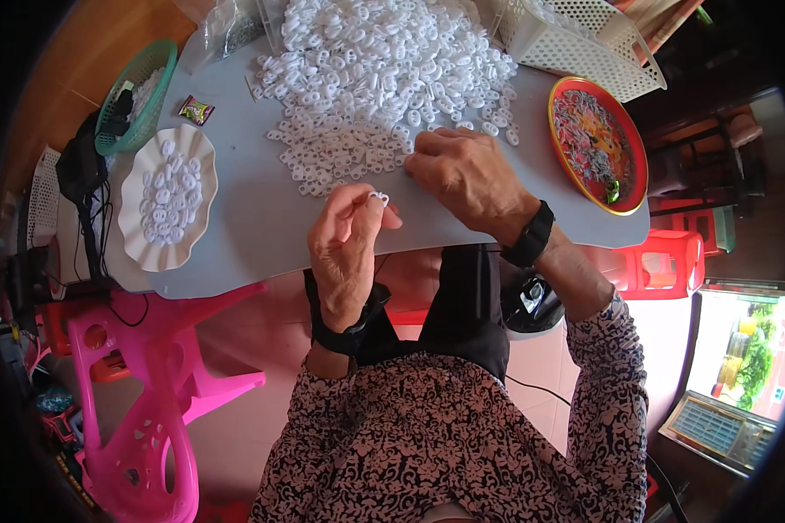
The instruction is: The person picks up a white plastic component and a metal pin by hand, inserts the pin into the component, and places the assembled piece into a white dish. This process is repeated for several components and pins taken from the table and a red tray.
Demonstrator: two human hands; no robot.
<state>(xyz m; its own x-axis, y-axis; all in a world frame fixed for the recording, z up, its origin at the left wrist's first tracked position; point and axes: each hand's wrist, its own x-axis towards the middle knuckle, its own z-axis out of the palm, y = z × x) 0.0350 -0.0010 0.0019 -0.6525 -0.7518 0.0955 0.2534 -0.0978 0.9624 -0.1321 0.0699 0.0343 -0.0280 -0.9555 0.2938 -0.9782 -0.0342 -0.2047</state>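
Note:
Between the thumb and fingers of my left hand (347,253) is a small white plastic piece with holes (378,199), held above the table's near edge. My right hand (467,174) reaches down at the right end of a flat spread of small white pieces (344,152). Its fingers are curled together and point down, so whatever they grip is hidden beneath the hand. Behind the spread rises a large heap of white oval plastic pieces with holes (384,61). Both wrists wear black bands.
On the grey table (253,209), a scalloped cream dish (202,222) of white ovals lies left, near a wrapped sweet (196,111) and a green basket (161,105). A red-rimmed plate (634,187) with small colourful pieces sits right, before a white perforated basket (576,48). A pink chair (161,375) stands lower left.

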